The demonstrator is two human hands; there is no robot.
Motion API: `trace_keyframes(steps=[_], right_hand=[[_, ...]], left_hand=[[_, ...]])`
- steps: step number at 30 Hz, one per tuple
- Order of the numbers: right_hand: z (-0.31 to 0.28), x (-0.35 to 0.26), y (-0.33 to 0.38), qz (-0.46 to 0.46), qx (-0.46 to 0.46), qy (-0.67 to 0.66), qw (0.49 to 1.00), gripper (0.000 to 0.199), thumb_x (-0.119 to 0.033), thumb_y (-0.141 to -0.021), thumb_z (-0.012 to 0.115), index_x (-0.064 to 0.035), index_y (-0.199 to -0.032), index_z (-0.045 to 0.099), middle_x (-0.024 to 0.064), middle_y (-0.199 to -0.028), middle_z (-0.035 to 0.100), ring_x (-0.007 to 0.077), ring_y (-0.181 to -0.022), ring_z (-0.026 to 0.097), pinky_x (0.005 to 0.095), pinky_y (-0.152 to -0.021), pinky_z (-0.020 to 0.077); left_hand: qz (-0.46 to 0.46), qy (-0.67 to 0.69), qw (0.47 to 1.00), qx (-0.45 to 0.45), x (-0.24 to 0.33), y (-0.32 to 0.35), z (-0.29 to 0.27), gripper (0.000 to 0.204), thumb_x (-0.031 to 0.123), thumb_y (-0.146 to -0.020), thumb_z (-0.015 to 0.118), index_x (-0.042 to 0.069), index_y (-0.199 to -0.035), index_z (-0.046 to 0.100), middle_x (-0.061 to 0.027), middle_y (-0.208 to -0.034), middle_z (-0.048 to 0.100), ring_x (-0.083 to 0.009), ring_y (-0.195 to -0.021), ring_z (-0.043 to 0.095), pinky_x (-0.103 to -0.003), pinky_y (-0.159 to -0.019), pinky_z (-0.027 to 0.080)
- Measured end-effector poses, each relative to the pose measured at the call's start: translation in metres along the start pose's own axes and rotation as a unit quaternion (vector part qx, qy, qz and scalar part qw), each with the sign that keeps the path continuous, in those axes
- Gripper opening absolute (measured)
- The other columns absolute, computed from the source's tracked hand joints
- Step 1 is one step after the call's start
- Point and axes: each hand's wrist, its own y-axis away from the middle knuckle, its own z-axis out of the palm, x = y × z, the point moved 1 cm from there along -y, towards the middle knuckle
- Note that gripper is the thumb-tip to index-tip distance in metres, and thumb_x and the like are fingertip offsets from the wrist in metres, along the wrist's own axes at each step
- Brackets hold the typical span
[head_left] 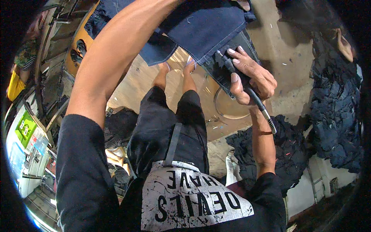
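Note:
A dark blue denim garment with stitched seams spreads across the top of the view. My right hand is closed round a slim black rotary handpiece, thumb on one side and fingers on the other. Its thin metal tip lies over a darker, greyish part of the denim. From its back end runs a cable with a metal spring sleeve. My left arm reaches up past the top edge; only a bit of my left hand shows there, closed on the garment's edge. The rest of that hand is out of view.
Piles of dark cloth scraps lie at the right, beside my right forearm and left of my legs. Dark sandals rest at the upper left. A yellow cloth and a green item are at the far left.

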Motion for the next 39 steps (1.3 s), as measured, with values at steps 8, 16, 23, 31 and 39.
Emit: trace_keyframes(steps=[8,16,23,31,39], right_hand=[[0.000,-0.006,-0.005,0.000,-0.073,-0.018,0.997,0.021,-0.003,-0.076,0.074,0.0066,-0.094,0.078,0.0201,-0.089,0.077,0.0350,-0.102,0.079,0.0531,-0.102,0.0602],[0.002,-0.006,-0.005,0.011,-0.075,-0.014,0.997,0.020,-0.003,-0.077,0.075,0.0067,-0.093,0.078,0.0203,-0.091,0.078,0.0343,-0.102,0.079,0.0526,-0.103,0.0598],[0.002,-0.004,-0.003,0.018,-0.039,0.009,0.999,0.021,-0.003,-0.075,0.075,0.0083,-0.092,0.077,0.0208,-0.091,0.077,0.0356,-0.101,0.079,0.0536,-0.101,0.0604],[0.001,-0.002,-0.004,0.027,-0.008,0.031,0.999,0.023,-0.001,-0.075,0.073,0.0101,-0.094,0.076,0.0229,-0.090,0.077,0.0370,-0.100,0.079,0.0540,-0.099,0.0609],[0.002,0.005,0.001,0.029,0.030,0.041,0.998,0.027,-0.001,-0.075,0.072,0.0098,-0.099,0.075,0.0264,-0.098,0.078,0.0371,-0.102,0.079,0.0526,-0.101,0.0602]], left_hand=[[-0.024,0.015,1.000,-0.013,0.011,-0.002,-0.006,0.035,0.026,-0.081,0.090,0.002,-0.077,0.066,-0.0163,-0.064,0.065,-0.0302,-0.054,0.059,-0.045,-0.054,0.045],[0.015,-0.024,1.000,0.003,0.010,-0.002,-0.007,0.036,0.027,-0.081,0.090,0.000,-0.079,0.066,-0.0157,-0.063,0.064,-0.0309,-0.054,0.059,-0.045,-0.055,0.045],[-0.011,0.012,1.000,-0.010,0.010,-0.001,-0.008,0.032,0.024,-0.083,0.089,0.001,-0.080,0.067,-0.0123,-0.062,0.067,-0.0265,-0.054,0.062,-0.042,-0.054,0.047],[-0.026,0.012,1.000,-0.003,0.010,0.000,-0.007,0.030,0.023,-0.084,0.089,0.002,-0.079,0.067,-0.0109,-0.061,0.066,-0.0246,-0.054,0.063,-0.042,-0.053,0.046],[-0.035,0.030,0.999,-0.008,0.010,-0.001,-0.006,0.029,0.022,-0.085,0.088,0.003,-0.081,0.067,-0.0103,-0.062,0.066,-0.0230,-0.054,0.064,-0.040,-0.054,0.048]])
